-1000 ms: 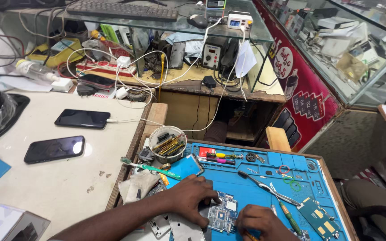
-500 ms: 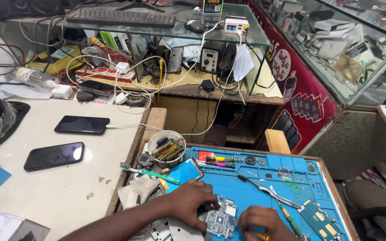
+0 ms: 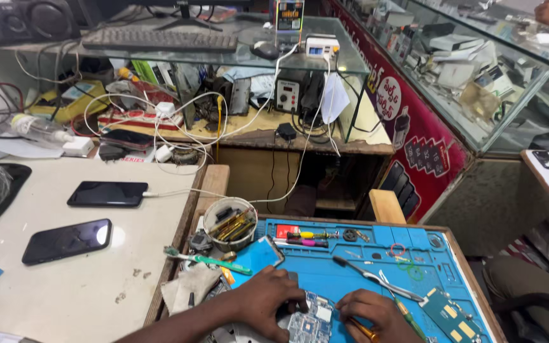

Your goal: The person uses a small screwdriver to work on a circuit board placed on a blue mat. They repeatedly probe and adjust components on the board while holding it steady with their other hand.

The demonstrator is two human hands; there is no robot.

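A person is bracing a small blue-and-silver phone circuit board flat on a blue silicone repair mat. The left hand is pressing it down with curled fingers, steadying it, while the right hand is pinching a slim yellow-handled tool beside its edge.

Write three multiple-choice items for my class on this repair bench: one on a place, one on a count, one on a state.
1. Where does the small blue circuit board lie?
A. on the blue silicone work mat
B. on the glass shelf
C. on the white table

2. How many dark phones lie on the white table?
A. one
B. two
C. four

3. The phone farther from the person is:
A. in pieces
B. plugged into a white cable
C. in a hand

Key: 1 A, the board rests on the mat between both hands; 2 B, two are visible; 3 B, the cable meets its end.
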